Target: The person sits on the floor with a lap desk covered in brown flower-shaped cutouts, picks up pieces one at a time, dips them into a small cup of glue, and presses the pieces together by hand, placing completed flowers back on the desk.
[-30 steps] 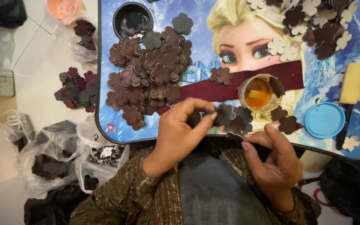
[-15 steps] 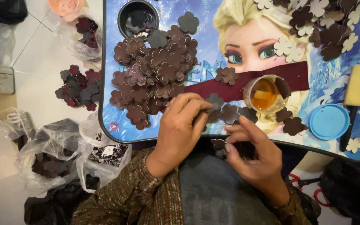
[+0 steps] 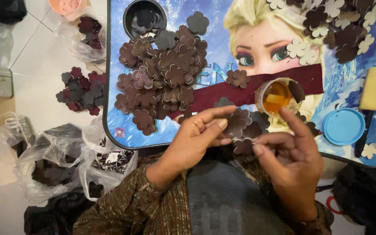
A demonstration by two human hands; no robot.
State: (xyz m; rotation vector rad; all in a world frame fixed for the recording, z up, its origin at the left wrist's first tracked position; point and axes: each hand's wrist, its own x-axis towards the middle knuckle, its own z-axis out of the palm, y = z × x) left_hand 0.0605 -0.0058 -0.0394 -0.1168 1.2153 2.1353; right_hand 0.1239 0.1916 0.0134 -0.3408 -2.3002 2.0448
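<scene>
Both hands work a small stack of brown flowers just below the glue cup; the left hand pinches it between thumb and fingers, closed; the right hand touches its lower edge, fingers loosely curled, index raised. This looks like pressing pieces together; glue comes next, probably. The tray edge lies left of the cup; open room is scarce, the pile crowding that side.

Place: a home craft corner, set up on the floor
Floor: pale tiles, plastic bags of cut-outs left lying around
Worktop: a kids' cartoon lap tray, piled with foam flowers
</scene>
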